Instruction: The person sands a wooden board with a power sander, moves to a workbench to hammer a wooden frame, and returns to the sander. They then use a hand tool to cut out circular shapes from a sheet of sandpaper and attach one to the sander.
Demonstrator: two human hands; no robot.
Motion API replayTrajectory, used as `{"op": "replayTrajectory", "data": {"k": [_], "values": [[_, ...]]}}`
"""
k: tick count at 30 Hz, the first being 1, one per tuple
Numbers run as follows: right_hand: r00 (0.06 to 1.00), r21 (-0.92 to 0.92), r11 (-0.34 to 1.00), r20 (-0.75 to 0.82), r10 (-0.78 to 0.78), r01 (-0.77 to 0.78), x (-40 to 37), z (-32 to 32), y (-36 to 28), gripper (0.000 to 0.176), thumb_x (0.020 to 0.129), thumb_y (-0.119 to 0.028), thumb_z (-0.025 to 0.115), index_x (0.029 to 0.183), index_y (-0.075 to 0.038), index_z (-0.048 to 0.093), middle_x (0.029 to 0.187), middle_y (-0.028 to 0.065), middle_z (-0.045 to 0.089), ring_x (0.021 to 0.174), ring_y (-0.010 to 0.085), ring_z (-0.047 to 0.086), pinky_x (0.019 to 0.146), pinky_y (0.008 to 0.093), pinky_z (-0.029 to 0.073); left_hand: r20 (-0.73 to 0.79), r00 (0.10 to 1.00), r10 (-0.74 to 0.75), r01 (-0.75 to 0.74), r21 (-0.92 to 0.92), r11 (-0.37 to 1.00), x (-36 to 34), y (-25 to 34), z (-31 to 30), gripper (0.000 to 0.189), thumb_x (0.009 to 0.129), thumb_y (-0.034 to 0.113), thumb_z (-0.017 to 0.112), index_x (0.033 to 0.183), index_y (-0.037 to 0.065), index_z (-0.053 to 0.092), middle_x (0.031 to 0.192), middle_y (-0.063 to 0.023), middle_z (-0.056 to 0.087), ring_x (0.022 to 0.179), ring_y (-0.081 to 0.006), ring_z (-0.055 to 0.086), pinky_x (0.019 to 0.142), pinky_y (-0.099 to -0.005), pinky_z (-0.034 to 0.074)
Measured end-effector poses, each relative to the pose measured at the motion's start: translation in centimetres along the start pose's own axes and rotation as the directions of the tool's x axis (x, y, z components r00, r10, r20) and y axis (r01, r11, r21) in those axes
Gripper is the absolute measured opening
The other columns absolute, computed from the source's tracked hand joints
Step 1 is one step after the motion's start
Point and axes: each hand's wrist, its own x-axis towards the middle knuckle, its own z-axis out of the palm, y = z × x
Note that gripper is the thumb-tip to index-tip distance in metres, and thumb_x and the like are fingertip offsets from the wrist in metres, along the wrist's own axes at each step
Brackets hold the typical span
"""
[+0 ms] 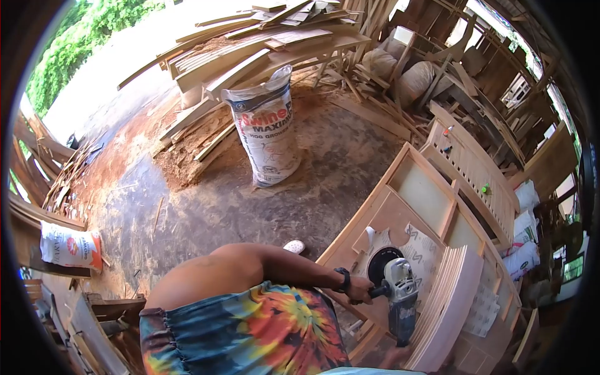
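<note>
My left hand (359,290), with a dark band at the wrist, is closed round the side handle of an angle grinder (401,290). The grinder has a grey metal head, a dark blue body and a black round disc (382,264). Beside and partly under it lies a curved stack of light wooden strips (447,300), next to a printed sheet (409,240) on a wooden framed panel (369,212). A blurred part of my right hand (395,357) shows by the grinder's rear end; its fingers cannot be made out.
A tall printed sack (265,134) stands on the dusty floor ahead. Behind it is a heap of planks (262,47). A slatted wooden frame (475,175) lies at the right, near more sacks (525,231). Another sack (70,245) is at the left.
</note>
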Motion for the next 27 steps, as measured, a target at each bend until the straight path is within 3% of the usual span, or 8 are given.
{"op": "replayTrajectory", "data": {"k": [2, 6, 10, 16, 19, 21, 24, 27], "values": [[0.954, 0.002, 0.991, 0.272, 0.127, -0.133, 0.4, -1.8, -1.7, 0.052, 0.081, -0.007, 0.069, 0.127, 0.01, 0.053, 0.127, 0.0332, 0.058, 0.115, 0.0521, 0.056, 0.099, 0.0535, 0.047, -0.027, 1.0, 0.001, 0.001, 0.064, 0.998, -0.3, -0.1, -0.1, 0.042, 0.094, 0.031, 0.067, 0.115, -0.003, 0.057, 0.084, -0.0113, 0.067, 0.074, -0.0205, 0.068, 0.064, -0.0354, 0.055], [0.977, -0.144, 0.974, 0.096, 0.189, -0.174, -0.6, -6.1, -7.8, 0.061, 0.078, -0.006, 0.072, 0.134, 0.008, 0.051, 0.14, 0.0338, 0.047, 0.128, 0.0484, 0.049, 0.107, 0.0523, 0.043, -0.014, 0.997, 0.079, -0.077, 0.138, 0.988, -1.0, -0.3, -0.9, 0.064, 0.094, 0.043, 0.068, 0.135, -0.004, 0.051, 0.093, -0.0108, 0.071, 0.082, -0.0186, 0.068, 0.071, -0.0338, 0.054], [0.988, 0.205, 0.967, 0.067, 0.139, -0.15, -1.4, -11.4, -13.5, 0.042, 0.076, 0.001, 0.071, 0.117, 0.0, 0.064, 0.112, 0.0167, 0.068, 0.099, 0.0305, 0.066, 0.088, 0.0398, 0.052, -0.005, 1.0, 0.011, -0.011, 0.101, 0.995, -2.9, -1.5, -2.6, 0.079, 0.096, 0.051, 0.065, 0.143, -0.009, 0.042, 0.111, -0.0217, 0.07, 0.091, -0.0237, 0.068, 0.079, -0.0358, 0.056], [0.608, 0.474, 0.638, 0.794, -0.013, -0.606, -19.1, -6.2, -17.4, 0.019, 0.094, -0.02, 0.066, 0.098, -0.001, 0.07, 0.095, 0.0111, 0.072, 0.09, 0.0197, 0.069, 0.079, 0.0356, 0.053, 0.274, 0.96, 0.061, -0.218, 0.592, 0.776, -8.9, -13.8, -13.9, 0.036, 0.103, 0.033, 0.051, 0.114, 0.005, 0.072, 0.103, -0.0196, 0.071, 0.09, -0.0311, 0.069, 0.082, -0.0416, 0.053], [0.365, 0.407, 0.64, 0.908, -0.207, -0.652, -24.0, -3.8, -21.9, 0.028, 0.098, -0.028, 0.062, 0.106, -0.002, 0.068, 0.103, 0.0132, 0.072, 0.099, 0.0217, 0.068, 0.087, 0.0373, 0.052, -0.278, 0.833, -0.478, 0.52, 0.688, 0.506, -10.4, -19.8, -17.1, 0.067, 0.089, 0.061, 0.061, 0.12, 0.001, 0.068, 0.124, -0.0238, 0.067, 0.112, -0.0352, 0.066, 0.096, -0.0431, 0.05], [0.292, 0.387, 0.628, 0.922, -0.254, -0.676, -25.5, -1.9, -24.2, 0.031, 0.098, -0.03, 0.062, 0.111, -0.003, 0.066, 0.106, 0.0139, 0.071, 0.101, 0.0229, 0.068, 0.088, 0.0377, 0.052, -0.663, 0.694, -0.28, 0.71, 0.567, 0.418, -12.2, -25.9, -17.7, 0.076, 0.09, 0.066, 0.056, 0.132, 0.004, 0.063, 0.136, -0.0206, 0.062, 0.128, -0.0352, 0.057, 0.113, -0.0405, 0.039], [0.253, 0.352, 0.621, 0.936, -0.245, -0.701, -25.8, 0.3, -27.6, 0.036, 0.098, -0.034, 0.062, 0.119, -0.004, 0.063, 0.111, 0.015, 0.07, 0.103, 0.0246, 0.067, 0.09, 0.0384, 0.052, -0.118, 0.912, -0.394, 0.4, 0.476, 0.783, -10.4, -40.8, -25.3, 0.06, 0.101, 0.048, 0.046, 0.145, 0.007, 0.052, 0.147, -0.0189, 0.053, 0.138, -0.0309, 0.048, 0.119, -0.0411, 0.033], [0.238, 0.323, 0.623, 0.947, -0.218, -0.713, -25.9, 2.7, -31.1, 0.042, 0.098, -0.037, 0.061, 0.126, -0.005, 0.059, 0.115, 0.0161, 0.069, 0.106, 0.0263, 0.067, 0.092, 0.039, 0.051, -0.084, 0.837, -0.541, 0.507, 0.491, 0.709, -11.1, -41.9, -29.1, 0.052, 0.104, 0.042, 0.042, 0.143, 0.011, 0.056, 0.146, -0.0142, 0.056, 0.136, -0.0273, 0.05, 0.119, -0.0391, 0.033]]}}
